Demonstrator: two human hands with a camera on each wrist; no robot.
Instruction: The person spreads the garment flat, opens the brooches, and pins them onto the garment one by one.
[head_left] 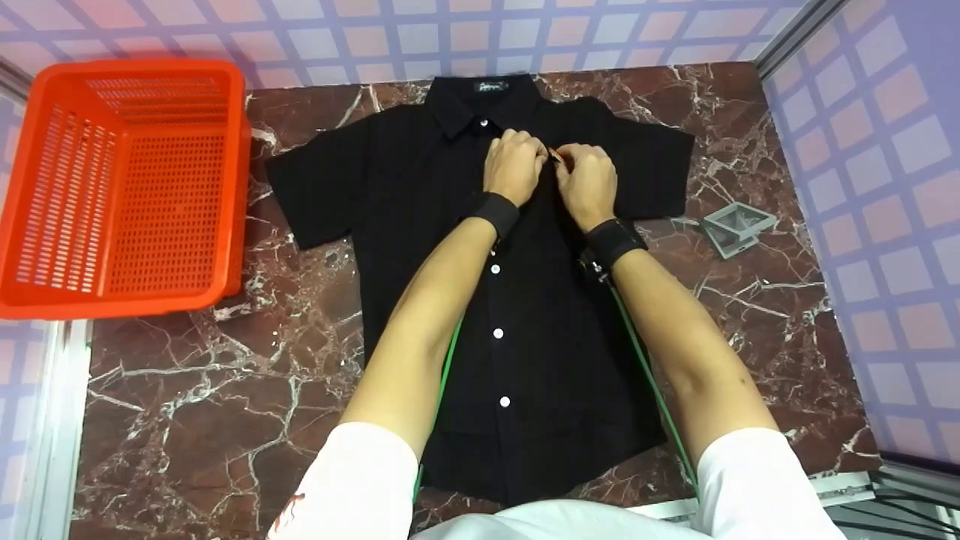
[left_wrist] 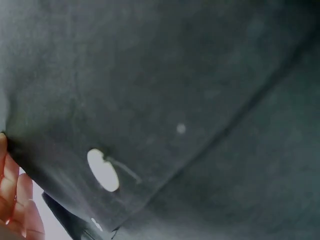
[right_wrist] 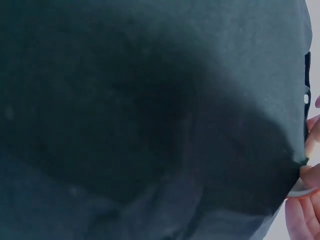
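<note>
A black short-sleeved shirt point(head_left: 435, 225) lies front up with its collar at the far side and white buttons down the middle. At its chest my left hand point(head_left: 516, 166) pinches the fabric with curled fingers. Close to its right, my right hand point(head_left: 589, 184) holds a small orange-edged item point(head_left: 555, 155) between thumb and fingers, against the shirt; its kind is unclear. In the left wrist view, fingertips point(left_wrist: 7, 185) meet the cloth's edge, near a white button point(left_wrist: 103, 170). In the right wrist view, the thumb point(right_wrist: 311, 176) presses a pale, orange-rimmed piece point(right_wrist: 302, 189).
A red-orange plastic basket point(head_left: 238, 187) stands on the left of the brown marbled table point(head_left: 195, 420). To the shirt's right lies a small grey, partly see-through box-like object point(head_left: 739, 225). Checked panels point(head_left: 862, 172) rise along the back and right. Green cords point(head_left: 652, 382) run along both forearms.
</note>
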